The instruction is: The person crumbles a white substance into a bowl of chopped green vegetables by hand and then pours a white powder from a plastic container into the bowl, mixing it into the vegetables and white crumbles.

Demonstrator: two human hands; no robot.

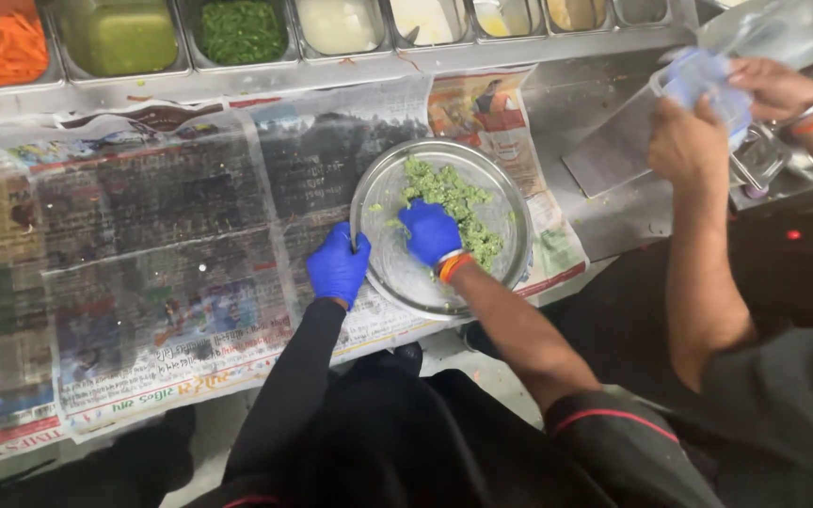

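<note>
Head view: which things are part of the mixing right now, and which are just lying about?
In use:
- left hand, gripping the rim
- right hand, in the mixture
- steel plate
- green mixture

Lying about:
- newspaper sheets
- carrot tray
- green sauce tray
- chopped greens tray
- co-worker's hands

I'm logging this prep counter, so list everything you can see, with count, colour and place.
bowl: one, steel, counter centre
green mix: one heap, in the bowl
newspaper: several sheets, printed, covering the counter
tubs: a row, steel, along the back; orange shreds, green sauce, chopped greens, pale fillings
co-worker's hands: two, bare, right, pulling on a blue glove
left hand: blue-gloved, on the bowl's rim
right hand: blue-gloved, in the green mix
</note>
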